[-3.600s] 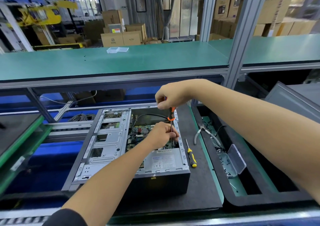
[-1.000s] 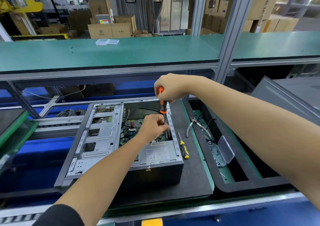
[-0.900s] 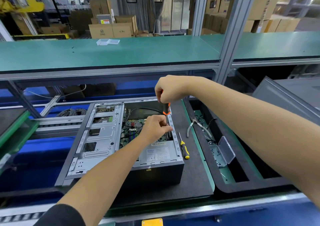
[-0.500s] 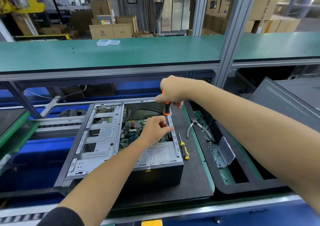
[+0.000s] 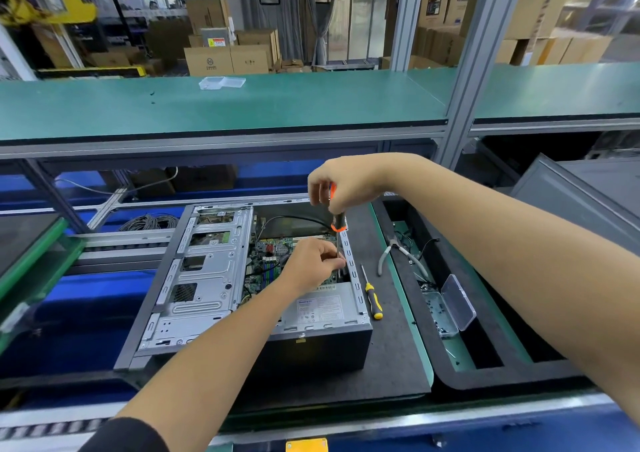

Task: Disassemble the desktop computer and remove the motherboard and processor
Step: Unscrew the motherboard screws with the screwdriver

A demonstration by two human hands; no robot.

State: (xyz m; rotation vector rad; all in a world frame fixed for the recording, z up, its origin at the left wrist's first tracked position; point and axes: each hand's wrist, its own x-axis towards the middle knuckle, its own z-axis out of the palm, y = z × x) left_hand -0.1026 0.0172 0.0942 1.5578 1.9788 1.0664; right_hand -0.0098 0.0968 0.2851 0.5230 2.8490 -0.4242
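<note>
1. The computer case [image 5: 221, 278] is a boxy shell of shiny grey metal with black sides. It lies open on a dark, rough mat [image 5: 391, 358] near the front edge of the desk.
2. Inside the case sits the green motherboard [image 5: 268, 257], flat and crowded with little bumpy parts. A thin black cable [image 5: 294, 219] curves over it.
3. The right hand [image 5: 341, 183] curls its fingers round the orange and black handle of a screwdriver [image 5: 336, 223]. That grip is tight on the handle, and the tool stands almost straight up over the right side of the case.
4. The left hand [image 5: 313, 266] pinches the thin metal shaft low down with its fingertips, just above the board. The tip is hidden behind the fingers.
5. A grey metal box with a paper label [image 5: 323, 308] fills the front right corner of the case.
6. A small yellow and black screwdriver [image 5: 372, 299] lies on the mat just right of the case.
7. Pliers with pale handles [image 5: 394, 256] lie farther right, at the edge of a black tray.
8. A clear plastic box [image 5: 450, 308] with its lid up sits in that tray, near the desk's right side.
</note>
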